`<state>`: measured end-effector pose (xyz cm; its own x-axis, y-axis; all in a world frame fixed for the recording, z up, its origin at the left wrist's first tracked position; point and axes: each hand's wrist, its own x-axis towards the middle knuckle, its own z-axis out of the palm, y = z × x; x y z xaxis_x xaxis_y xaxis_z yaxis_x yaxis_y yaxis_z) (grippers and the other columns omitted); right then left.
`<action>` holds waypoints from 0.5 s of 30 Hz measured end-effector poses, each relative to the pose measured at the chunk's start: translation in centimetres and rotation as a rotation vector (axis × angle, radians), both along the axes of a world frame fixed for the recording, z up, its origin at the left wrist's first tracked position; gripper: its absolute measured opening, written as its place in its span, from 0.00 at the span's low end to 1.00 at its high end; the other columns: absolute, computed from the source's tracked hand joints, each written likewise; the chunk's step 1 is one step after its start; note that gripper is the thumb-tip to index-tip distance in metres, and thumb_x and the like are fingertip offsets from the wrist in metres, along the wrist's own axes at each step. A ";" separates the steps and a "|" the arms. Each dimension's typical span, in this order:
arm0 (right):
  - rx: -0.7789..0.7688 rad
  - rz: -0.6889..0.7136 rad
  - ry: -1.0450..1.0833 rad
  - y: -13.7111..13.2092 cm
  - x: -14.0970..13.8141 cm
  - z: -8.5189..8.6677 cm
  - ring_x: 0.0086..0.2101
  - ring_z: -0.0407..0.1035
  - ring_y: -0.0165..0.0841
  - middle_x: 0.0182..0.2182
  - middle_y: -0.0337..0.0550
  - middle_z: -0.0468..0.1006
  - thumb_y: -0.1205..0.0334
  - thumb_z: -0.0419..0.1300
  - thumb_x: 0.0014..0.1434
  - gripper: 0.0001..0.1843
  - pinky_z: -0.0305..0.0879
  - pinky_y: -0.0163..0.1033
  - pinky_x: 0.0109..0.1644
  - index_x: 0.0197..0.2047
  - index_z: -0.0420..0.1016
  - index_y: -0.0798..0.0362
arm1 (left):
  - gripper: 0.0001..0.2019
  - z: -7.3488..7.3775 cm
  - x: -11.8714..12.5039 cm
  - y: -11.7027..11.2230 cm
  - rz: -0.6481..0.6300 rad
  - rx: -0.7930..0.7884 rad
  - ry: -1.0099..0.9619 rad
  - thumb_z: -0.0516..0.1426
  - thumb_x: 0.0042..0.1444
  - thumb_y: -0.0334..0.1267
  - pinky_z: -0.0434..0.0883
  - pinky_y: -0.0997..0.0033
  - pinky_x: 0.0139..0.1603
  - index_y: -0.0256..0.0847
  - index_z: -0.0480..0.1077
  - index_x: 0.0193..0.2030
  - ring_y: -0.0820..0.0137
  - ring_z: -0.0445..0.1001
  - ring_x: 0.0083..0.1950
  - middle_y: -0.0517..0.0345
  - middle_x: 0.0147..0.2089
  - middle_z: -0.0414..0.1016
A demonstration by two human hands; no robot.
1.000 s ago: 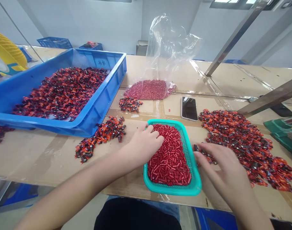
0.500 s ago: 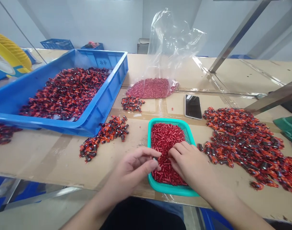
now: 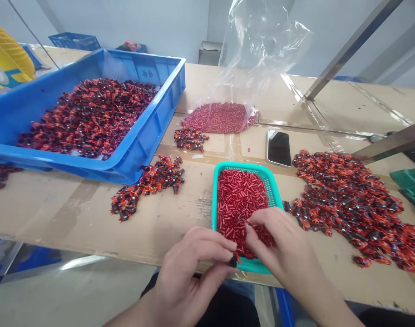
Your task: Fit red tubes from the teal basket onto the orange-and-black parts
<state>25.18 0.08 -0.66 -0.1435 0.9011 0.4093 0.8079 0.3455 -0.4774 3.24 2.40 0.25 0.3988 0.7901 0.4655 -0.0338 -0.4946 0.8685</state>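
My left hand [image 3: 197, 263], at the near edge of the green basket [image 3: 214, 195], pinches a small black part with orange prongs [image 3: 233, 261] between thumb and fingertips. The prongs point toward the basket. My right hand [image 3: 279, 240] is over the basket's right side, thumb and forefinger closed on a small red tube [image 3: 244, 221], partly hidden by the fingertips. Loose red tubes [image 3: 239, 195] fill the basket. Right of it spreads a large pile of black and orange parts [image 3: 347, 204].
A big blue crate [image 3: 160, 109] of similar parts stands at left, with a smaller heap [image 3: 149, 181] before it. Behind the basket are a clear bag of red tubes [image 3: 221, 117], a small cluster of parts [image 3: 190, 138] and a phone [image 3: 278, 147]. Metal posts [image 3: 350, 50] rise at right.
My left hand has moved nearer my body and turned, so the black and orange part now shows in its fingers. My right hand has lifted slightly from the tubes, pinching one. The view has shifted.
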 end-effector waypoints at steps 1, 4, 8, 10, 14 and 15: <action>0.006 -0.015 -0.037 0.3 0.1 -0.4 0.35 0.71 0.34 0.33 0.40 0.77 0.69 0.59 0.68 0.04 0.66 0.39 0.40 0.40 0.71 0.50 | 0.14 0.0 0.0 0.0 -0.002 0.025 0.008 0.62 0.63 0.21 0.81 0.72 0.53 0.43 0.73 0.49 0.68 0.83 0.49 0.53 0.46 0.83; -0.004 -0.019 -0.064 0.6 0.3 -0.7 0.35 0.70 0.36 0.34 0.42 0.78 0.69 0.59 0.68 0.05 0.65 0.42 0.40 0.40 0.72 0.51 | 0.15 -0.1 0.1 0.0 -0.006 0.059 0.010 0.61 0.63 0.20 0.81 0.69 0.53 0.42 0.71 0.50 0.67 0.83 0.49 0.52 0.46 0.83; -0.025 0.032 0.111 -0.7 -0.3 0.9 0.37 0.72 0.35 0.36 0.42 0.77 0.68 0.59 0.69 0.04 0.69 0.40 0.41 0.43 0.72 0.50 | 0.16 -0.3 0.1 -0.1 -0.002 0.076 0.035 0.61 0.64 0.21 0.80 0.67 0.53 0.43 0.69 0.52 0.66 0.83 0.48 0.51 0.47 0.83; -0.041 0.066 0.253 -1.6 -0.9 2.1 0.37 0.73 0.34 0.35 0.42 0.76 0.70 0.59 0.68 0.06 0.71 0.40 0.41 0.44 0.71 0.48 | 0.15 -0.4 0.2 -0.2 0.001 0.105 0.058 0.61 0.65 0.22 0.80 0.66 0.52 0.43 0.68 0.53 0.67 0.83 0.48 0.50 0.47 0.83; 0.025 0.200 0.235 -2.4 -1.6 3.4 0.35 0.75 0.33 0.33 0.40 0.76 0.76 0.61 0.63 0.13 0.74 0.38 0.40 0.45 0.70 0.49 | 0.12 -0.5 0.4 -0.5 0.003 0.166 0.076 0.60 0.67 0.23 0.77 0.66 0.52 0.40 0.67 0.52 0.69 0.83 0.47 0.50 0.47 0.84; 0.042 0.229 0.200 -2.4 -1.7 3.4 0.35 0.75 0.32 0.33 0.40 0.77 0.77 0.61 0.61 0.14 0.75 0.37 0.39 0.45 0.70 0.50 | 0.11 -0.6 0.5 -0.6 0.012 0.176 0.079 0.60 0.67 0.23 0.77 0.67 0.52 0.40 0.67 0.51 0.70 0.82 0.47 0.50 0.47 0.84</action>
<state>23.48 -2.33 2.73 -0.2532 0.8364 0.4861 0.5983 0.5302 -0.6007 3.69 1.77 -0.35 0.4305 0.7041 0.5647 0.0378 -0.6392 0.7681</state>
